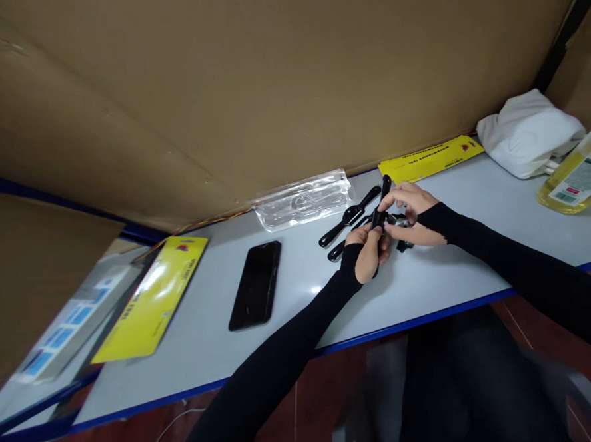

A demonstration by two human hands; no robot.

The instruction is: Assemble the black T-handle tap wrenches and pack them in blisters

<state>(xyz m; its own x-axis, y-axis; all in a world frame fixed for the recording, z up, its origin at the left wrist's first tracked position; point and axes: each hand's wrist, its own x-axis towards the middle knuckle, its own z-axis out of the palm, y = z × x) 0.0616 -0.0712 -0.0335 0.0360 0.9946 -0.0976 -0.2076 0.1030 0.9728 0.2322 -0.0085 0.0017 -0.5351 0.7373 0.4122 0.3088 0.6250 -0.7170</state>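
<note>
A loose spokeshave [350, 215] lies just beyond my left hand [367, 253], whose fingers grip a black spokeshave [377, 219] by its nearer half, long axis pointing away from me; my right hand [415, 213] curls at its right, whether pinching I can't tell.

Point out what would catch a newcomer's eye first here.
Probably the bright yellow printed cards, lying at the left and back right of the pale table. Next, the left hand gripping a black-handled tool, with the right hand close against it. Then the dark phone, lying left of both hands.
</note>
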